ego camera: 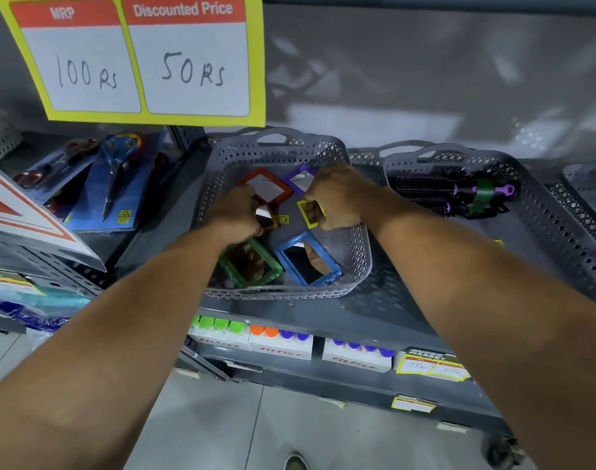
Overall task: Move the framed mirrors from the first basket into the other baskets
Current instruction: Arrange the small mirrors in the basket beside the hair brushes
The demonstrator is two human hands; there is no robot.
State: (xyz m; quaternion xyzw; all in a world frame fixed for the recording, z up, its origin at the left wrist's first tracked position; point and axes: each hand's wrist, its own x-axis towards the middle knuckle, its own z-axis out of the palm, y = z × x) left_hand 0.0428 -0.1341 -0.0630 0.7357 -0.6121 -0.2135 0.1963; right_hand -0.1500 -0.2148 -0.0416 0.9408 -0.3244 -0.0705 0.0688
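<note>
Both hands work the grey perforated plastic basket (359, 256): left hand (237, 212) closed on an orange-framed mirror (267, 217), right hand (337, 196), at three o'clock of it, pinching a yellow-framed mirror (310, 212); pickup step, lift-out to the brush basket (561, 225) judged next.

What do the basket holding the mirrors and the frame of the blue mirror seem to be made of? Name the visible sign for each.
Basket: probably moulded plastic, matt grey; its walls are a regular lattice of small cut-out holes, with a moulded handle.
Blue mirror frame: likely plastic, smooth and uniformly coloured, with a ridged edge. Its centre reflects like glass, though it could be polished plastic.
</note>
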